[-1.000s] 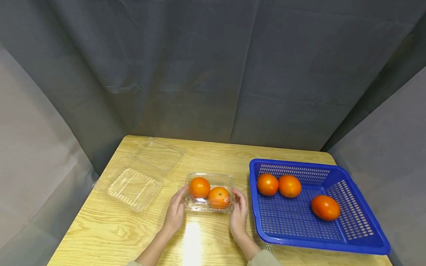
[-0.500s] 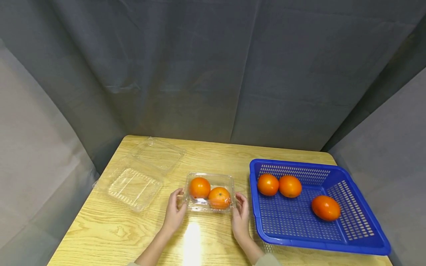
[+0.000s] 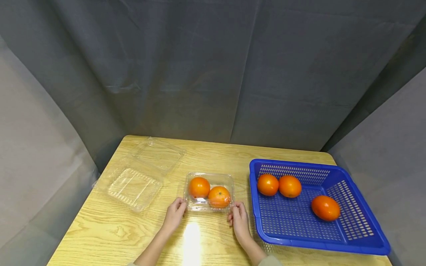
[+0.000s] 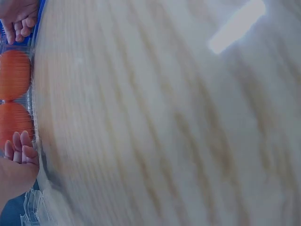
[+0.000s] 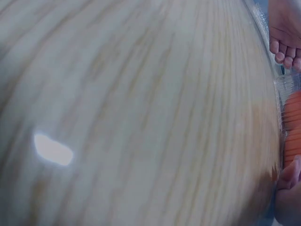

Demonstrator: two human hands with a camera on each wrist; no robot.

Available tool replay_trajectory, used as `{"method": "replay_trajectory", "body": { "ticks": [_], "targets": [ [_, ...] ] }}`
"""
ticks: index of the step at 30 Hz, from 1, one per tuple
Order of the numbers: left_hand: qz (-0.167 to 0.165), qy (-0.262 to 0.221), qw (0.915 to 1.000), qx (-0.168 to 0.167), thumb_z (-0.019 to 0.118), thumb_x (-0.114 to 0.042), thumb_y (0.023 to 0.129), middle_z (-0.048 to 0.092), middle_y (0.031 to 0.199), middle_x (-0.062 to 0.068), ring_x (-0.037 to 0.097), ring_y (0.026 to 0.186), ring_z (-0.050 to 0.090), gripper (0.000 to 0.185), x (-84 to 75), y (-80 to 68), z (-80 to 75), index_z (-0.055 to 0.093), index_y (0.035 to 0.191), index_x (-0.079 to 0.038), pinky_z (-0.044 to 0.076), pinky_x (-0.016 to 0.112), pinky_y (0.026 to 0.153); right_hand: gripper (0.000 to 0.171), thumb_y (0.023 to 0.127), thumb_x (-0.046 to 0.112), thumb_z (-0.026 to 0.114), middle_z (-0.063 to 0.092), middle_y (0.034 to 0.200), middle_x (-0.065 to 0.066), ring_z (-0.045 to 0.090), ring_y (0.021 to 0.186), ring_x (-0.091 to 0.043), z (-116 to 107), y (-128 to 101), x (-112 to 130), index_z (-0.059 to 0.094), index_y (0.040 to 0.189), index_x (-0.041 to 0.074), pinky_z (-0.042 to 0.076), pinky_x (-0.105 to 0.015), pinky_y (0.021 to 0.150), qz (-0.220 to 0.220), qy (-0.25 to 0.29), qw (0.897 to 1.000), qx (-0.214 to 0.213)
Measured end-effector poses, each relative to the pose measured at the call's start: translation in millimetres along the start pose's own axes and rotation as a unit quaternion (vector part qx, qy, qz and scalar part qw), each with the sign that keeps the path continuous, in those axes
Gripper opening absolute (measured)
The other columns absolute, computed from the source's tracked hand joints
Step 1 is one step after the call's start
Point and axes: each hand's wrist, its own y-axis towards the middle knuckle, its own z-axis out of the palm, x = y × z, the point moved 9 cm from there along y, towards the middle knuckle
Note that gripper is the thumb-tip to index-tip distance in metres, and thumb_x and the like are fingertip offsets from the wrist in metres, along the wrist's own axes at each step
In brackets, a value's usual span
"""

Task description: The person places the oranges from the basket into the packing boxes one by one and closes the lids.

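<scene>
A clear plastic container (image 3: 216, 178) with its lid down stands mid-table, holding two oranges (image 3: 199, 187) (image 3: 219, 196). My left hand (image 3: 179, 204) pinches its near left corner with curled fingers. At the near right corner my right hand (image 3: 233, 211) pinches the rim the same way. The left wrist view shows the left fingers (image 4: 19, 149) against the container edge beside the oranges (image 4: 14, 75). In the right wrist view the right hand (image 5: 288, 186) sits by the container's corner, with an orange (image 5: 292, 127) showing through the plastic.
A blue perforated basket (image 3: 283, 164) at the right holds three oranges (image 3: 290, 186). An open, empty clear clamshell (image 3: 139, 177) lies at the back left. Bare wooden table (image 3: 116, 229) runs along the front. Grey curtain surrounds the table.
Both hands slid from the container's sides back toward me to its near corners, and their fingers curled in. The container and oranges stayed put.
</scene>
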Motion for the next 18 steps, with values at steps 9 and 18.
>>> {"method": "replay_trajectory", "body": {
  "ticks": [9,18],
  "targets": [
    [-0.027,-0.049,0.9983,0.016,0.043,-0.005,0.089,0.052,0.064,0.025,0.021,0.055,0.050,0.023,-14.2,-7.7,1.6,0.049,0.077,0.013,0.040,0.023,0.048,0.019,0.090,0.002,0.037,0.044,0.063,-0.005,0.042,0.047,-0.010,5.8,-1.8,-1.2,0.040,0.087,-0.016,0.038,-0.018,0.045,0.032,0.070,0.996,0.040],
    [-0.023,-0.066,0.9969,0.035,0.041,-0.002,0.090,0.050,0.061,0.015,0.017,0.053,0.046,0.020,-18.5,-8.3,2.8,0.048,0.075,0.010,0.039,0.023,0.048,0.019,0.089,0.003,0.037,0.042,0.062,-0.002,0.041,0.048,-0.008,5.7,1.0,-6.1,0.036,0.083,-0.015,0.037,-0.019,0.046,0.016,0.075,0.996,0.048]
  ]
}}
